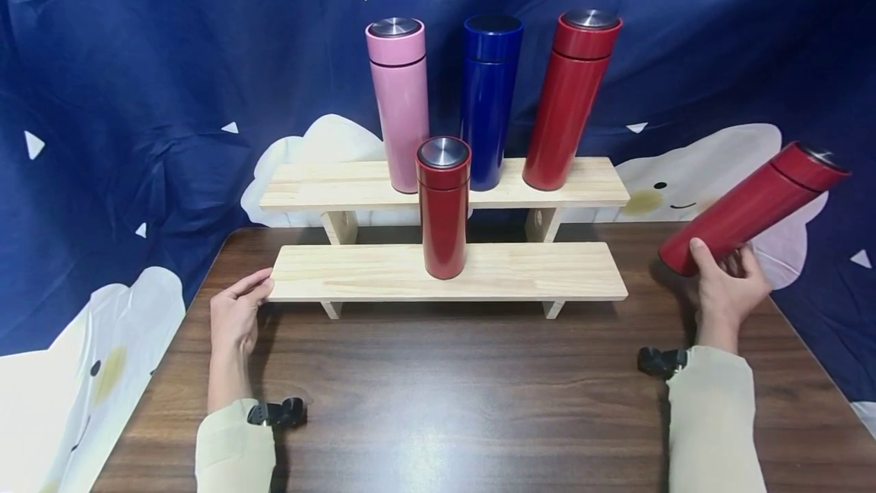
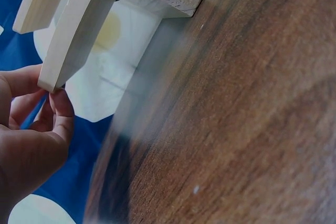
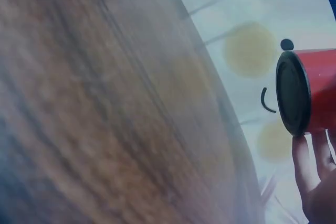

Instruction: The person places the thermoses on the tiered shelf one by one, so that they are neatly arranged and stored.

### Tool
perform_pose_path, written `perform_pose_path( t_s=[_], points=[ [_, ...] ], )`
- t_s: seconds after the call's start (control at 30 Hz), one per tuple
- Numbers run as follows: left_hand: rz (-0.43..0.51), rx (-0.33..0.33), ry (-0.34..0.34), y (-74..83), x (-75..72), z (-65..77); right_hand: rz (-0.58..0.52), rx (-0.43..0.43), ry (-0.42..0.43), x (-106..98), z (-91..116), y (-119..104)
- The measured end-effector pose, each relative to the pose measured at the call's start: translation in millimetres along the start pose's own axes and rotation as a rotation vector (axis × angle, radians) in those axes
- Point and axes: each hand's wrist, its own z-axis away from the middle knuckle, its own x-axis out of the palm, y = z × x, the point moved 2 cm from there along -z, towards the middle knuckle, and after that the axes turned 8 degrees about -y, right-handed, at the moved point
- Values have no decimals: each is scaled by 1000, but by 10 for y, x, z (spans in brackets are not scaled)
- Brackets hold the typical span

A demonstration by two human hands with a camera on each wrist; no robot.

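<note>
My left hand (image 1: 236,314) pinches the left end of the front wooden shelf (image 1: 356,272); the left wrist view shows thumb and fingers on the board's end (image 2: 52,77). At the far right, my right hand (image 1: 731,287) grips a red thermos bottle (image 1: 746,208) near its base, tilted with its lid to the upper right and raised off the table. Its black bottom (image 3: 293,93) shows in the right wrist view. Another red thermos (image 1: 445,227) stands upright on the front shelf. On the back shelf (image 1: 308,185) stand a pink thermos (image 1: 402,112), a blue thermos (image 1: 489,112) and a red thermos (image 1: 571,112).
The two-level shelf rests on a brown wooden table (image 1: 438,386). Behind it hangs a blue curtain (image 1: 171,36) with white cloud shapes and small triangles. A small black device (image 1: 277,411) is strapped to each wrist.
</note>
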Motion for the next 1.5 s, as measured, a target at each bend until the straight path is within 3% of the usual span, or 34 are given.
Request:
perform_pose_path(
  t_s=[0.3, 0.9, 1.23, 1.5],
  points=[
    [9, 19, -4, 23, 20, -16, 43, -100, -34, 141, 113, -134],
    [10, 1, -10, 10, 4, -3, -64, -141, -33, 397, 307, -430],
    [-1, 6, -7, 18, 1, 8, -2, -186, -110, 535, 456, -526],
    [11, -2, -7, 8, 8, 21, -64, -207, -188, 647, 567, -557]
  ],
)
